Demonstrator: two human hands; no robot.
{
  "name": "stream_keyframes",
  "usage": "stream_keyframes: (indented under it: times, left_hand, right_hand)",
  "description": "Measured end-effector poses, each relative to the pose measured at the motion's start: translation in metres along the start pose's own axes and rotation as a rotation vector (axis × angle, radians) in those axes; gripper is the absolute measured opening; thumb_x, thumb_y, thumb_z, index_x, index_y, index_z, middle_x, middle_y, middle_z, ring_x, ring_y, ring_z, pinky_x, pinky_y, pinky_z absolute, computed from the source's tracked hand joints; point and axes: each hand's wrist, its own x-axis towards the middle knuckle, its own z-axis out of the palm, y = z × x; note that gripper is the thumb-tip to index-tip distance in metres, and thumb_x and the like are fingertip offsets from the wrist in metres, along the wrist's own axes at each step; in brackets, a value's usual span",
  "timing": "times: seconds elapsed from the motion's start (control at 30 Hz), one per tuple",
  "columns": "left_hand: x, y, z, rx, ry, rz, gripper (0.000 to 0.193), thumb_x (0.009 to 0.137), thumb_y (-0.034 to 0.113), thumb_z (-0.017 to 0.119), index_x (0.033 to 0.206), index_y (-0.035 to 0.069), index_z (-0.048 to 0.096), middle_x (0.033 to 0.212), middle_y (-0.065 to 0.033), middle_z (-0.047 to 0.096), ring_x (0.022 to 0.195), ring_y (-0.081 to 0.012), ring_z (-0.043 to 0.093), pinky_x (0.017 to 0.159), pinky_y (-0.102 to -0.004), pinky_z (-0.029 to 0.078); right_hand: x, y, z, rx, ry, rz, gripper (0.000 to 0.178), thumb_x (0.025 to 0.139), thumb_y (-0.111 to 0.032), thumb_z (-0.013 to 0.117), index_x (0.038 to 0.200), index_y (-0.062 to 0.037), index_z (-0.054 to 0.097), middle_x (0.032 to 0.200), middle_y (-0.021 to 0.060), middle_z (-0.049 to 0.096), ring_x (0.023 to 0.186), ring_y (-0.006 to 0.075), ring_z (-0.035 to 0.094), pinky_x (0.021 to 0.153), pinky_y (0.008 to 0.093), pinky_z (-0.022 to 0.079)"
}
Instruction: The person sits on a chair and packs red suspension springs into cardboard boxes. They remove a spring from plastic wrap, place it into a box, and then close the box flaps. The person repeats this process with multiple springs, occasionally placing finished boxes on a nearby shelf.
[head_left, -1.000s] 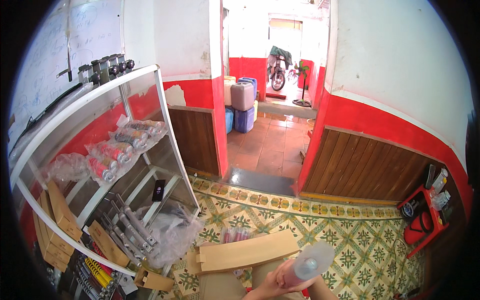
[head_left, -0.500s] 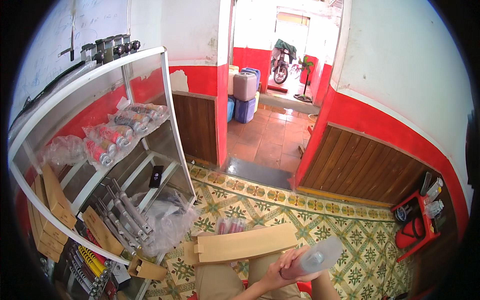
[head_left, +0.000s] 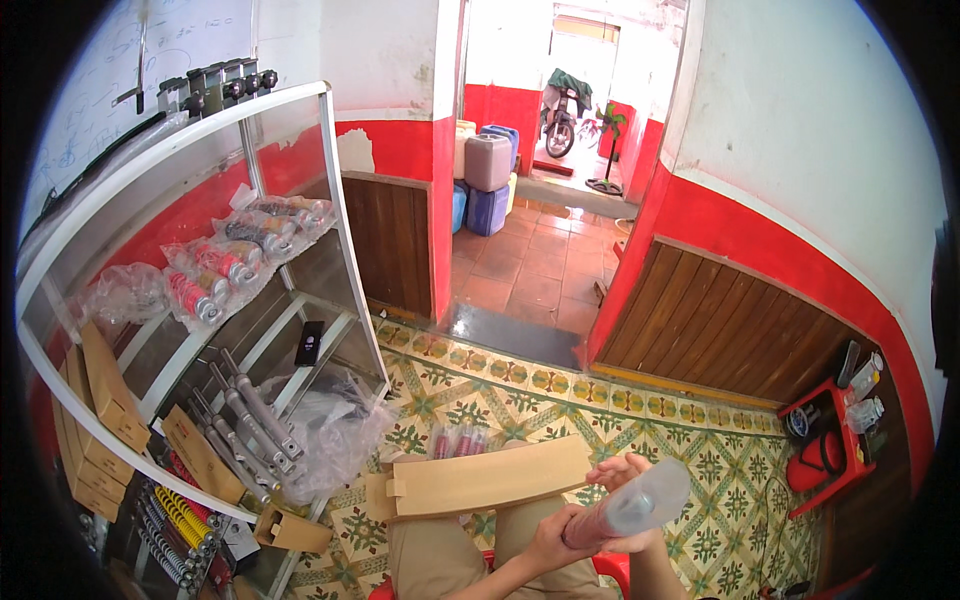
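Observation:
My left hand [head_left: 556,545] is closed round the lower end of a reddish shock absorber [head_left: 592,524] in a cloudy plastic sleeve. The sleeve's loose end points up and to the right. Behind it, my right hand [head_left: 620,470] has its fingers stretched out and apart, while its palm is partly hidden by the sleeve. A long, closed cardboard box [head_left: 490,478] lies across my thighs, left of my hands. Just beyond the box, several red plastic-wrapped pieces [head_left: 460,441] show, partly hidden by it.
At left, a white-framed shelf rack [head_left: 352,240] carries wrapped shock absorbers [head_left: 215,260], grey fork tubes [head_left: 255,415], a phone [head_left: 310,343] and cardboard boxes [head_left: 110,400]. A red stool [head_left: 838,450] with small items stands at right. Jerrycans [head_left: 488,165] stand past the doorway.
My right hand's fingers have come off the wrapped shock absorber and stretched out behind it. The left hand keeps its grip near the lower end. The view has shifted slightly.

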Motion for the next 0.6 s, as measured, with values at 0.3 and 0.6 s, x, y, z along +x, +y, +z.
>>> stream_keyframes:
  times: [0.3, 0.6]
  left_hand:
    - [0.001, -0.018, 0.01, -0.018, 0.109, 0.055, 0.056, 0.069, 0.029, 0.088, 0.107, 0.005, 0.055, 0.092, -0.016, 0.067, 0.083, -0.0298, 0.069, 0.071, -0.037, 0.054]
    - [-0.004, -0.015, 0.011, 0.102, 0.176, 0.081, 0.063, 0.069, 0.032, 0.087, 0.109, 0.004, 0.049, 0.091, -0.0181, 0.064, 0.082, -0.0384, 0.066, 0.068, -0.0437, 0.053]
  right_hand:
    - [-0.031, -0.005, 0.018, -0.299, 0.227, 0.202, 0.074, 0.062, -0.007, 0.086, 0.124, 0.0008, 0.045, 0.108, 0.0138, 0.059, 0.101, 0.0231, 0.061, 0.089, 0.0382, 0.05]
    - [-0.02, -0.005, 0.015, -0.292, 0.104, 0.299, 0.069, 0.066, -0.002, 0.079, 0.123, -0.0041, 0.041, 0.098, 0.0144, 0.061, 0.096, 0.0263, 0.063, 0.086, 0.0418, 0.051]
